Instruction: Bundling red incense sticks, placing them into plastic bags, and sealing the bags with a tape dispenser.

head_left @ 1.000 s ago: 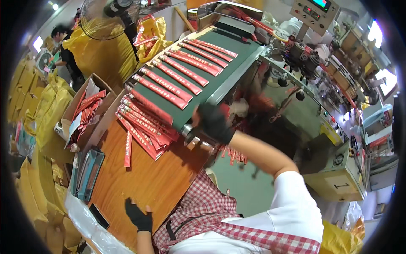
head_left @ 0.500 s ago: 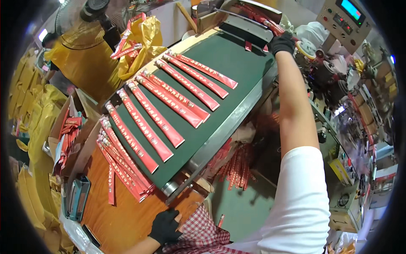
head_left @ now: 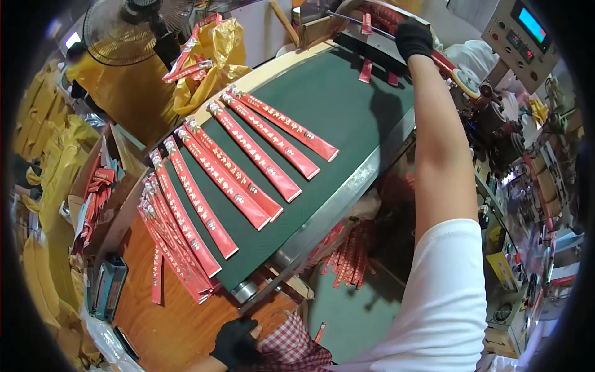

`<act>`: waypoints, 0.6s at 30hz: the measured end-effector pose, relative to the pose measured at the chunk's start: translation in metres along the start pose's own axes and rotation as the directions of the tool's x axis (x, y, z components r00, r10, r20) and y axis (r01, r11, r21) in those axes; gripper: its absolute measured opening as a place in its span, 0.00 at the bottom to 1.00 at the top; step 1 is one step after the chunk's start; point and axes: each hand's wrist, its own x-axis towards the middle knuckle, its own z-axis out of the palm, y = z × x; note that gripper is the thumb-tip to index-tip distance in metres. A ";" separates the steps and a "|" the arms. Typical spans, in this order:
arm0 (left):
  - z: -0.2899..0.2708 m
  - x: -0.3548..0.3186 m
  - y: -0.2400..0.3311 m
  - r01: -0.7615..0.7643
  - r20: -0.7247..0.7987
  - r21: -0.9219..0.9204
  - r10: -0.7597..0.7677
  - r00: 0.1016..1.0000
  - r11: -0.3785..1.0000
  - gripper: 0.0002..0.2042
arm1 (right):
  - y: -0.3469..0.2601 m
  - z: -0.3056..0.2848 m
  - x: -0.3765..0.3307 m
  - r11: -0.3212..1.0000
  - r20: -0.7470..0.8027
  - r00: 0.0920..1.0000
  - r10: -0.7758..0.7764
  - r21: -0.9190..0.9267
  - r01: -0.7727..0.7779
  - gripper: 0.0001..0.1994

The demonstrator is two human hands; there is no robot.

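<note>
Across the middle of the frame a dark green conveyor belt runs from the upper right down to the lower left, framed in metal and ending at a roller above a brown wooden bench. Yellow plastic bags are heaped in the upper left beside a standing fan, an open cardboard box sits at the left edge, and a control panel with a lit screen stands in the upper right among machine parts.

Long red packets lie side by side on the belt, each with its long axis crossing the belt, pointing from upper left to lower right. At the belt's lower end they overlap into a loose pile that spills onto the bench.

Near the top of the frame the right hand, in a black glove, reaches to the machine's outfeed, where short red packet ends show; its fingers curl down, but whether its grip closes on anything I cannot tell. At the bottom edge the left hand, also gloved, rests half-curled against checked red cloth, holding nothing that shows.

More red packets under the belt are shadowed and hard to make out.
</note>
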 end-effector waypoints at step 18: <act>0.010 0.067 0.069 -0.048 -0.147 0.097 0.062 0.987 0.994 0.14 | 0.138 0.155 0.061 0.915 0.140 0.935 0.327 -0.295 -0.276 0.20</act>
